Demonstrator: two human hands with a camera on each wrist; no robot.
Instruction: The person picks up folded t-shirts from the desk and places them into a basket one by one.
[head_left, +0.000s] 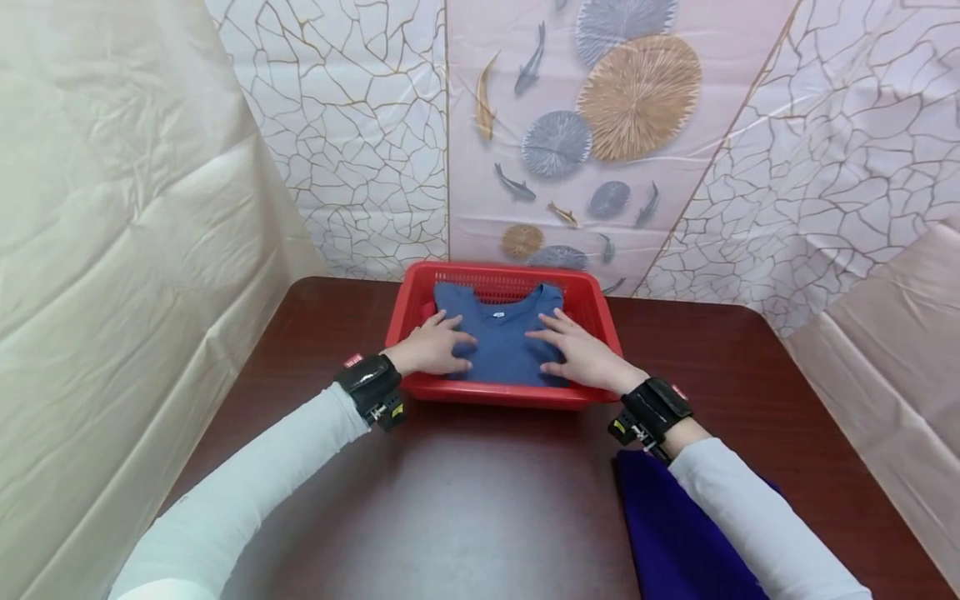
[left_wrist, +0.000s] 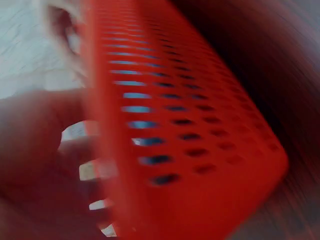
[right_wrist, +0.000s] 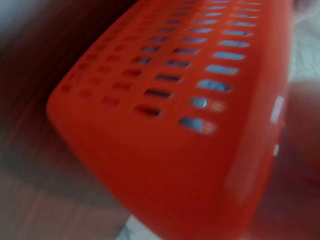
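Observation:
A blue T-shirt (head_left: pixel 502 342) lies in a red plastic basket (head_left: pixel 495 395), its neckline toward the basket's far side. My left hand (head_left: pixel 435 343) reaches over the basket's near left side, with spread fingers on the left part of the shirt. Over the right part, my right hand (head_left: pixel 581 352) has its fingers spread in the same way. In the left wrist view the basket's slotted wall (left_wrist: pixel 200 135) hides the fingertips of the left hand (left_wrist: pixel 35 150). The right wrist view shows the basket's corner (right_wrist: pixel 150 150), blurred, with the hand mostly behind it.
The basket stands at the back of a dark red-brown table (head_left: pixel 450 492), close to a patterned wall covering (head_left: pixel 360 150). A dark purple cloth (head_left: pixel 675 525) lies at the front right, partly under my right forearm. Pale draped sheets flank both sides.

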